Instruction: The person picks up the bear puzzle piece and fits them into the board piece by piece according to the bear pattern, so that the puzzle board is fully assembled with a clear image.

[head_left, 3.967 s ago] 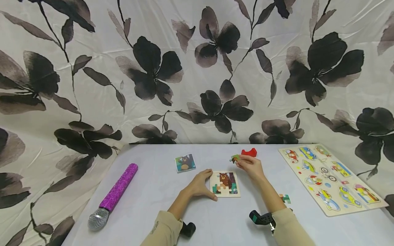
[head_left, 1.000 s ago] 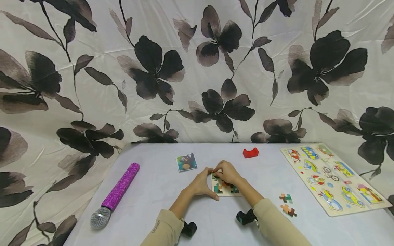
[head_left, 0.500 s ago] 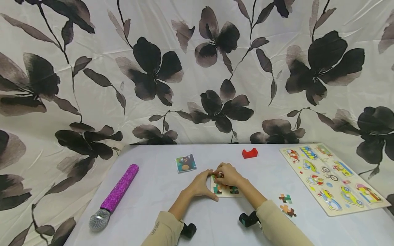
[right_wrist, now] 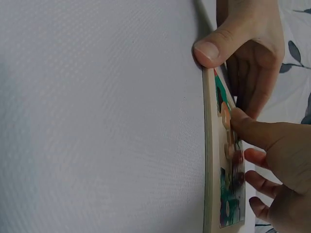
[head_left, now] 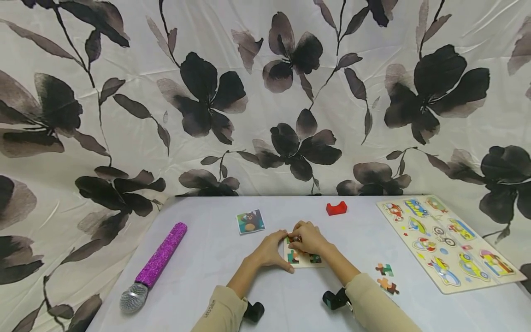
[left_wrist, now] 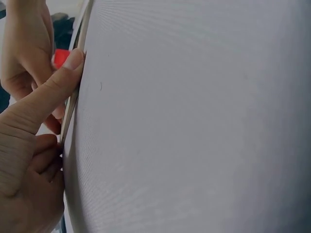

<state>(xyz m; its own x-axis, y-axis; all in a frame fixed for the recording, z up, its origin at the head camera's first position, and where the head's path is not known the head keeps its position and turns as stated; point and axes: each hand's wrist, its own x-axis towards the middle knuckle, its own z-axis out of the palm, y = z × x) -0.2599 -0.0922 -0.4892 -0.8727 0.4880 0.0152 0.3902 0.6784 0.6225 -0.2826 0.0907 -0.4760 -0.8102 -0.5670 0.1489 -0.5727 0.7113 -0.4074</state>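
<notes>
A square wooden jigsaw board (head_left: 304,264) with a bear picture lies flat in front of me. My left hand (head_left: 269,252) holds its left side, thumb at the near corner and fingers at the far one. Over the board's upper left part, my right hand (head_left: 311,237) has its fingers bent and pinches a small puzzle piece (head_left: 295,239), mostly covered by the fingers. In the right wrist view, the right thumb (right_wrist: 245,124) touches the picture surface beside an orange piece (right_wrist: 225,114). Two loose puzzle pieces, one green and orange (head_left: 384,269), one orange and brown (head_left: 387,285), lie to the right.
A bear picture card (head_left: 250,222) lies behind the left hand, and a red curved block (head_left: 336,208) stands toward the back. A glittery purple microphone (head_left: 162,256) lies at left. A large vehicle puzzle board (head_left: 431,216) covers the right side. Floral cloth (head_left: 249,166) hangs behind.
My right hand has brought a green and brown piece from beside the red block leftward onto the board's upper left. Over the last second it shifts only slightly; the left hand stays put.
</notes>
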